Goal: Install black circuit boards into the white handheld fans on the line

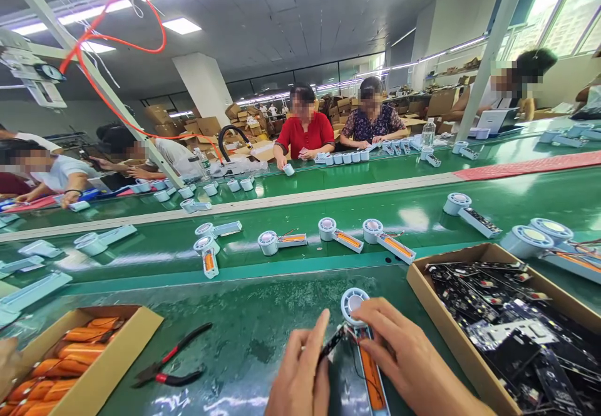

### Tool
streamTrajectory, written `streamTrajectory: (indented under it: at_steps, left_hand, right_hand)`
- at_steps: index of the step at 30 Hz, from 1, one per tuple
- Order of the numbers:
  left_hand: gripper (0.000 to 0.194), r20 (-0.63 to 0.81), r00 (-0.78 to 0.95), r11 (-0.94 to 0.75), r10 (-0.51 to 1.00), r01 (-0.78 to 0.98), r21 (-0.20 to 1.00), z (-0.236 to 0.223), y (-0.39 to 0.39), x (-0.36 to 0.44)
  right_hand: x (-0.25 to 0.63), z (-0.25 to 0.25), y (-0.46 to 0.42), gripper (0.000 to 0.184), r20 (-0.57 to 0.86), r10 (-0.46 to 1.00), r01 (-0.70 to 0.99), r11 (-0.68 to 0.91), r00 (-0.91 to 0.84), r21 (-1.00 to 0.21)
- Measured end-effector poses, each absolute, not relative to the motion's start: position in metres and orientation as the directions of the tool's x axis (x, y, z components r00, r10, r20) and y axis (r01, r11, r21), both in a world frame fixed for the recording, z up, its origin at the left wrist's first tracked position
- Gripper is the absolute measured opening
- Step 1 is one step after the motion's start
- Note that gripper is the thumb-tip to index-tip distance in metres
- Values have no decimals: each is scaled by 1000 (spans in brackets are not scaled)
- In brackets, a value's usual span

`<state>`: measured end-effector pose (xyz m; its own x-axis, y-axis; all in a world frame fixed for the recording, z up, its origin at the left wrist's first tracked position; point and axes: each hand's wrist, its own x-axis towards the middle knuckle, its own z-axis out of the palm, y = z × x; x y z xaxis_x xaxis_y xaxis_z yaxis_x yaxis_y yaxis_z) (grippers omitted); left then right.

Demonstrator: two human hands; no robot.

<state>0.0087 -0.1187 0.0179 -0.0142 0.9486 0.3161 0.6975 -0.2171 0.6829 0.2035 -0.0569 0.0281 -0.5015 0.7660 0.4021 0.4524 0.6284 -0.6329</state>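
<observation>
In front of me on the green work surface lies a light-blue handheld fan (354,303) with its handle uncovered. An orange battery (370,378) with thin wires shows inside the handle. My left hand (300,372) pinches a narrow black circuit board (332,342) just left of the fan. My right hand (408,353) is closed over the upper handle, its fingertips by the fan head and the wires. Red-and-black cutting pliers (166,361) lie with handles apart to the left of my hands.
A carton of orange batteries (119,363) stands at left, another person's hand (7,363) beside it. The right carton (425,300) holds black circuit boards. Several fans (268,243) lie along the green conveyor belt (291,212). Across it, several people work, one in a red top (307,129).
</observation>
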Motion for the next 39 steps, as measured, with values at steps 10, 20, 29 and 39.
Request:
streamTrajectory:
  at_steps: [10, 20, 29, 39]
  left_hand:
    - [73, 153, 103, -176, 983, 266, 948, 25, -77, 20]
    - [66, 37, 111, -71, 993, 317, 946, -6, -62, 29]
    - [69, -44, 1, 42, 999, 273, 961, -1, -63, 38]
    - [68, -99, 26, 93, 995, 173, 981, -3, -66, 37]
  right_hand:
    - [210, 74, -27, 42, 401, 735, 421, 655, -546, -627]
    - [242, 65, -29, 18, -15, 939, 493, 167, -345, -854]
    - [257, 55, -38, 6, 24, 832, 803, 541, -554, -251]
    - [253, 39, -60, 54, 36, 784, 747, 604, -620, -280]
